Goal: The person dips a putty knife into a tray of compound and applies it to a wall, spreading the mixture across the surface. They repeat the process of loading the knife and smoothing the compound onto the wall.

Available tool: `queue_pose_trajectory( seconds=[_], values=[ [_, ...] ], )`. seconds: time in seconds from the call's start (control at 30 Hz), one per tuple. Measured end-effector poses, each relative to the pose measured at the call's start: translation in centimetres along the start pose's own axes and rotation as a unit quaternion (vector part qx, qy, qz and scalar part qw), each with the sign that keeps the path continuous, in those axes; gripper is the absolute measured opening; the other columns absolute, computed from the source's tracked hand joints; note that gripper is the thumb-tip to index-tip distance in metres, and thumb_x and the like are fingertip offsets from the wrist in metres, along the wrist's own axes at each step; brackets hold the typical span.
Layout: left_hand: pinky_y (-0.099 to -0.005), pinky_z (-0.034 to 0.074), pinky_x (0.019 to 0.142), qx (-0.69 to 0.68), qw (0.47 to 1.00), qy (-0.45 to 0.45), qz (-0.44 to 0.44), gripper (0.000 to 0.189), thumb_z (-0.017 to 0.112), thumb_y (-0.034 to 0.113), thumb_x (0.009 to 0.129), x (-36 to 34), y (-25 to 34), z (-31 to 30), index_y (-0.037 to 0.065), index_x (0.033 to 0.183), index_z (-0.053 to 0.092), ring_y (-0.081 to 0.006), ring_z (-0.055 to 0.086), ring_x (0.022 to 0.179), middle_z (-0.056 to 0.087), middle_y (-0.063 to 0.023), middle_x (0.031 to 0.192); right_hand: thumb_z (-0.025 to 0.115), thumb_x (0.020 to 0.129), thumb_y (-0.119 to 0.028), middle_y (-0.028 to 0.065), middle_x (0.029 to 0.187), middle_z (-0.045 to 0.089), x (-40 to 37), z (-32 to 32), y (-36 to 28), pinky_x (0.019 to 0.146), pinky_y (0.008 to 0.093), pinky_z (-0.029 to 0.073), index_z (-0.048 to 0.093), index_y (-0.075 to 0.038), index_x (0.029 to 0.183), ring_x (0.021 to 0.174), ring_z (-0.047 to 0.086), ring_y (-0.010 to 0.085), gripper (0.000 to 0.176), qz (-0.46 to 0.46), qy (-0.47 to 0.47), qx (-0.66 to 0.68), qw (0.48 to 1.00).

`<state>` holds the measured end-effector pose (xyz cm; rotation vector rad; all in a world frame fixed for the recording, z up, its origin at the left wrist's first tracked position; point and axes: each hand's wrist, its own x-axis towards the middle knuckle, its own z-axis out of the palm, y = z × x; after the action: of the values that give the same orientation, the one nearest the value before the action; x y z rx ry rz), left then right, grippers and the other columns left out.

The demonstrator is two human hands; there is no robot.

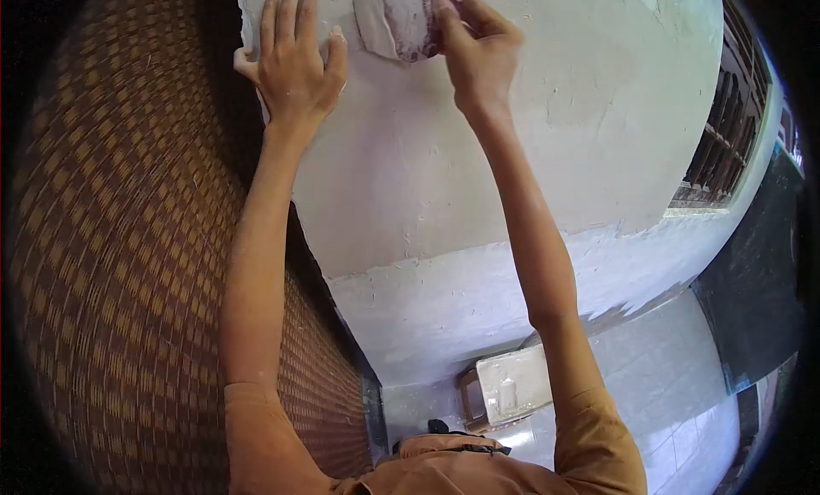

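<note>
High on a pale plastered wall [410, 179], my right hand [483, 55] grips a flat dark-red putty spreader [417, 25] between thumb and fingers. Whitish putty coats much of its face, and a thick ridge of putty [376, 25] sits along its left side. My left hand [295, 68] lies with fingers spread against the wall near its left edge, its thumb side toward the spreader. Part of the spreader's right side is hidden by my right fingers. Around both hands the wall surface is cream-coloured, with small bumps and faint marks.
A woven brown panel [128, 239] runs along the left. A barred window opening [726, 132] is in the wall at right. Below, a putty-smeared whitish container [512, 384] stands close to my body, above a tiled floor [675, 350]. A dark board [752, 264] is at far right.
</note>
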<state>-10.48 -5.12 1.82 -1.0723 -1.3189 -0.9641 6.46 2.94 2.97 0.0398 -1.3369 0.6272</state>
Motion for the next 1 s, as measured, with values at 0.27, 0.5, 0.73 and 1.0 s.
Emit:
queue_pose_trajectory(
  seconds=[0.27, 0.5, 0.73, 1.0],
  values=[
    [-0.0669, 0.015, 0.103, -0.052, 0.998, -0.018, -0.002, 0.07, 0.036, 0.051, 0.09, -0.4, -0.1, -0.4, 0.011, 0.147, 0.032, -0.0315, 0.024, 0.142, 0.03, -0.0117, 0.152, 0.068, 0.085, -0.003, 0.015, 0.096, 0.069, 2.0, -11.4, 0.1, 0.066, 0.03, 0.059, 0.062, 0.01, 0.113, 0.075, 0.067, 0.0164, 0.031, -0.033, 0.168, -0.029, 0.985],
    [-0.064, 0.016, 0.106, -0.114, 0.99, -0.046, -0.068, 0.061, 0.037, 0.045, 0.095, -10.5, 5.9, -3.7, 0.012, 0.147, 0.032, -0.0326, 0.021, 0.143, 0.031, -0.0118, 0.152, 0.062, 0.091, -0.006, 0.0123, 0.092, 0.069, -8.5, -15.9, -4.8, 0.063, 0.0277, 0.055, 0.06, 0.007, 0.115, 0.074, 0.065, 0.0131, 0.028, 0.091, 0.077, -0.109, 0.987],
    [-0.0574, 0.015, 0.11, -0.292, 0.906, -0.167, -0.257, 0.053, 0.042, 0.033, 0.095, -31.0, 16.2, -9.7, 0.008, 0.142, 0.039, -0.0349, 0.025, 0.14, 0.035, -0.0143, 0.148, 0.064, 0.09, -0.005, 0.015, 0.096, 0.069, -23.5, -27.5, -5.9, 0.071, 0.0317, 0.059, 0.057, 0.007, 0.114, 0.078, 0.068, 0.0163, 0.028, 0.264, -0.007, -0.15, 0.953],
    [-0.0394, 0.034, 0.102, -0.263, 0.67, -0.351, -0.598, 0.051, 0.046, 0.028, 0.095, -53.3, 31.5, -20.6, 0.001, 0.137, 0.04, -0.0303, 0.047, 0.12, 0.048, -0.0185, 0.132, 0.059, 0.094, -0.01, 0.0092, 0.086, 0.068, -44.2, -41.8, -5.5, 0.059, 0.0237, 0.05, 0.06, 0.003, 0.119, 0.07, 0.06, 0.0094, 0.028, 0.44, -0.057, -0.251, 0.86]
  ],
)
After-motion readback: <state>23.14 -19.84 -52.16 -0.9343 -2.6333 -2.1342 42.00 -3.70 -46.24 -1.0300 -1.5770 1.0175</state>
